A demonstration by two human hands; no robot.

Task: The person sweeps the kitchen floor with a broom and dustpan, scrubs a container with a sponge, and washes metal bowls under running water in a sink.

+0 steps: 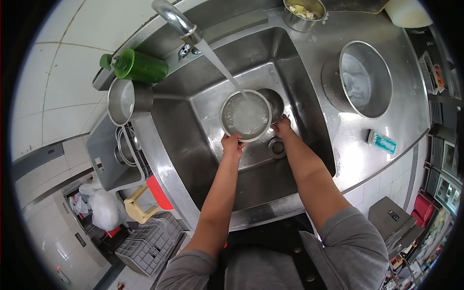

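Observation:
Water runs from the faucet [191, 36] into a round metal bowl [246, 117], which is full and rippling. My left hand [233, 145] grips the near rim of this bowl, thumb on top. Partly hidden behind it is a second metal bowl [275, 102], lower in the sink [203, 108]. At that second bowl's near right edge, my right hand [282, 125] has its fingers curled round the rim; the fingertips are partly hidden. The sink drain [277, 147] lies just below my right hand.
On the right counter stand a large metal pot [366, 79] with suds and a blue-green scrub brush [383, 141]. A small pot [304, 14] holding chopped food sits at the back. Left of the sink are a green bottle [140, 66] and a metal pot [121, 102].

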